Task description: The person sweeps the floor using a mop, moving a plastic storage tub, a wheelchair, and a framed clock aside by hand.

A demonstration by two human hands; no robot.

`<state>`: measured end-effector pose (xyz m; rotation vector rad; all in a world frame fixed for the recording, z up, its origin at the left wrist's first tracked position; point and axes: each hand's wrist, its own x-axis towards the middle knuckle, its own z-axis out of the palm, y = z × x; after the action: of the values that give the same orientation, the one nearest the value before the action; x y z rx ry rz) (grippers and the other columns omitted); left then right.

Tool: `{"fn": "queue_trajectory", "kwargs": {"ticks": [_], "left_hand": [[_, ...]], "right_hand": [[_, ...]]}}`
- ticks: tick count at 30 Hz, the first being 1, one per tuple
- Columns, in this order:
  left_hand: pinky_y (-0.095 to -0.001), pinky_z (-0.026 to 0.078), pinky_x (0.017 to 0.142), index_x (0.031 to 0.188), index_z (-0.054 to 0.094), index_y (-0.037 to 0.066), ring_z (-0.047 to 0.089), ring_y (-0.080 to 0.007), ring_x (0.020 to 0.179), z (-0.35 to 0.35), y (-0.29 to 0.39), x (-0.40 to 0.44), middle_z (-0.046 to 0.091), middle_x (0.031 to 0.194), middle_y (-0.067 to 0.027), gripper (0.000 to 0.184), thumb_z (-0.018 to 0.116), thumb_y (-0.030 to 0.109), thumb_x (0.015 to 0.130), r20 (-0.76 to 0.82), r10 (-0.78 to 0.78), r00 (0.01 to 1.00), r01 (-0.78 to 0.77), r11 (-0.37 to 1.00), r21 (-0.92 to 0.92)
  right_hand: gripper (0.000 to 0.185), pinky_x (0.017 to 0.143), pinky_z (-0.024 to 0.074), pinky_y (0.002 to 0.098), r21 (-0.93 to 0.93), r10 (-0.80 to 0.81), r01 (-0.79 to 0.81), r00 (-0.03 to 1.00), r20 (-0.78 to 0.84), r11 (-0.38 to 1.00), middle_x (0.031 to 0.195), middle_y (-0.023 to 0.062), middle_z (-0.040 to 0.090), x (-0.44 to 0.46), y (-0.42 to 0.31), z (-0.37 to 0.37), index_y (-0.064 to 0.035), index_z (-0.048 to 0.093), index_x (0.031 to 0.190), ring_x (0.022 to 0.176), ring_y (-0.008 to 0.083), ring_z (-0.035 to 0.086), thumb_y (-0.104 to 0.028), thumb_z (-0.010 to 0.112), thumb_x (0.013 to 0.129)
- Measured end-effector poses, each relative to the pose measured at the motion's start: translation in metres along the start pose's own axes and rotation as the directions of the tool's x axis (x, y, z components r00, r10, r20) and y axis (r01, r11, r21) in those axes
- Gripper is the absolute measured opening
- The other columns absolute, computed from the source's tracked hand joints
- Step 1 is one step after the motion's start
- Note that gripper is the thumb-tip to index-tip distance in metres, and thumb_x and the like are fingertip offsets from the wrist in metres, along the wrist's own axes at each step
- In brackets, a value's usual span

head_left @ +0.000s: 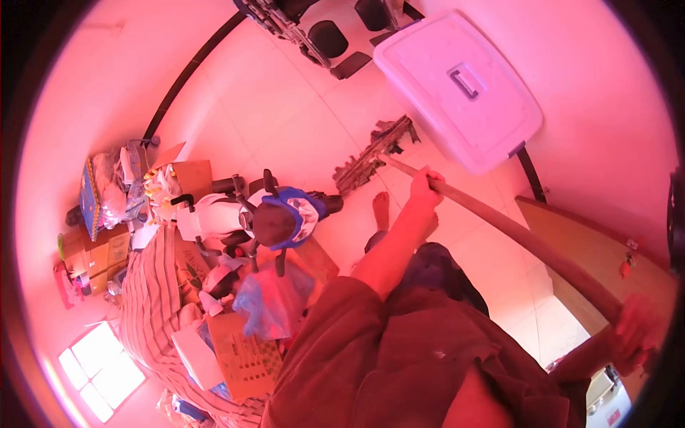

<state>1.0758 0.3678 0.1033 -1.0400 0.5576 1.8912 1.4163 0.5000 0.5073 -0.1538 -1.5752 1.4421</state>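
A long-handled mop (pixel 528 239) slants across the view, its ragged, fringed head (pixel 371 157) flat on the tiled floor ahead of my feet. My left hand (pixel 426 187) is closed round the lower part of the brown handle, not far from the head. At the far right, my right hand (pixel 637 335) is closed about the upper end of the handle; it is dim and slightly blurred. One bare foot (pixel 382 209) shows just behind the mop head, and my left forearm partly covers the other.
A large lidded plastic box (pixel 464 93) stands beyond the mop. To the left are a child's ride-on motorbike (pixel 278 217), cardboard boxes (pixel 246 353), a plastic bag (pixel 275 303) and a striped cloth (pixel 153 299). A wooden door (pixel 592 250) is at right; black chairs (pixel 328 39) stand at the top.
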Motion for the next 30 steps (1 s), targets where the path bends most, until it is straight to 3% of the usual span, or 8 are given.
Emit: {"fn": "queue_trajectory", "kwargs": {"ticks": [6, 13, 14, 16, 21, 24, 25, 30], "left_hand": [[-0.0320, 0.048, 0.053, 0.071, 0.044, 0.009, 0.047, -0.0175, 0.049, 0.035, 0.034, -0.043, 0.046, 0.056, -0.0031, 0.015, 0.055, 0.007, 0.082, -0.035, -0.029, 0.999, 0.027, 0.998, -0.049], [-0.0332, 0.045, 0.052, 0.066, 0.043, 0.009, 0.045, -0.0190, 0.050, 0.059, 0.137, -0.042, 0.044, 0.056, -0.0040, 0.017, 0.054, 0.005, 0.079, 0.047, 0.051, 0.998, -0.044, 0.988, -0.146], [-0.0344, 0.045, 0.050, 0.063, 0.043, 0.008, 0.046, -0.0209, 0.048, 0.062, 0.161, -0.035, 0.045, 0.055, -0.0044, 0.019, 0.053, 0.006, 0.079, 0.054, 0.054, 0.997, -0.047, 0.990, -0.135], [-0.0350, 0.045, 0.050, 0.070, 0.044, 0.008, 0.050, -0.0213, 0.051, 0.067, 0.210, -0.020, 0.047, 0.057, -0.0070, 0.015, 0.054, 0.009, 0.080, 0.079, 0.243, 0.967, -0.248, 0.966, 0.072], [-0.0379, 0.045, 0.047, 0.071, 0.045, 0.004, 0.050, -0.0263, 0.046, 0.074, 0.356, 0.017, 0.048, 0.055, -0.0106, 0.015, 0.054, 0.011, 0.081, 0.045, 0.494, 0.868, -0.496, 0.858, 0.138], [-0.0358, 0.042, 0.042, 0.064, 0.045, 0.007, 0.047, -0.0225, 0.045, 0.055, 0.404, 0.024, 0.044, 0.051, -0.0069, 0.021, 0.054, 0.011, 0.082, -0.114, 0.486, 0.866, -0.468, 0.870, 0.157], [-0.0371, 0.043, 0.041, 0.068, 0.046, 0.004, 0.049, -0.0243, 0.044, 0.043, 0.413, 0.029, 0.046, 0.053, -0.0090, 0.016, 0.054, 0.008, 0.081, -0.121, 0.493, 0.862, -0.445, 0.849, 0.286], [-0.0380, 0.044, 0.038, 0.073, 0.048, 0.001, 0.050, -0.0261, 0.043, -0.016, 0.417, 0.057, 0.047, 0.054, -0.0110, 0.012, 0.056, 0.006, 0.080, -0.179, 0.487, 0.855, -0.364, 0.808, 0.464]], "right_hand": [[0.011, 0.064, 0.0329, 0.0314, -0.187, -0.155, 0.104, 0.947, -0.281, 0.977, 0.056, -0.0029, 0.041, 0.015, -0.023, -0.022, -0.0150, 0.047, 0.066, 0.058, 0.0101, 0.039, -0.020, 0.055, 0.072], [0.009, 0.069, 0.0286, 0.0306, -0.268, -0.077, -0.010, 0.946, -0.315, 0.963, 0.052, -0.0060, 0.032, 0.031, 0.012, 0.030, -0.0137, 0.045, 0.071, 0.057, 0.0071, 0.033, -0.018, 0.050, 0.078], [0.014, 0.076, 0.0330, 0.0373, 0.085, 0.090, -0.074, 0.973, -0.211, 0.994, 0.061, 0.0014, 0.035, 0.035, 0.023, 0.048, -0.0067, 0.047, 0.083, 0.062, 0.0138, 0.035, -0.020, 0.049, 0.081], [0.024, 0.085, 0.0381, 0.0459, 0.460, 0.238, -0.179, 0.969, -0.073, 0.870, 0.071, 0.0069, 0.037, 0.040, 0.052, 0.101, -0.0018, 0.046, 0.094, 0.066, 0.0189, 0.037, -0.023, 0.049, 0.085], [0.013, 0.098, 0.0342, 0.0518, 0.100, 0.401, -0.391, 0.909, -0.112, 0.915, 0.074, 0.0027, 0.043, 0.017, 0.158, 0.251, -0.0058, 0.045, 0.098, 0.079, 0.0188, 0.050, -0.013, 0.048, 0.088], [0.017, 0.099, 0.0374, 0.0485, -0.103, 0.524, -0.515, 0.846, 0.096, 0.851, 0.104, 0.0169, 0.059, -0.007, 0.240, 0.319, -0.0019, 0.051, 0.090, 0.103, 0.0309, 0.057, -0.005, 0.058, 0.074], [0.019, 0.098, 0.0379, 0.0439, -0.123, 0.507, -0.493, 0.846, 0.165, 0.861, 0.099, 0.0167, 0.061, -0.014, 0.270, 0.343, -0.0013, 0.053, 0.094, 0.105, 0.0314, 0.057, -0.005, 0.058, 0.076], [0.023, 0.081, 0.0431, 0.0281, -0.101, 0.495, -0.505, 0.754, 0.433, 0.857, 0.085, 0.0067, 0.056, -0.031, 0.339, 0.421, 0.0002, 0.055, 0.102, 0.081, 0.0159, 0.055, 0.000, 0.060, 0.079]]}}
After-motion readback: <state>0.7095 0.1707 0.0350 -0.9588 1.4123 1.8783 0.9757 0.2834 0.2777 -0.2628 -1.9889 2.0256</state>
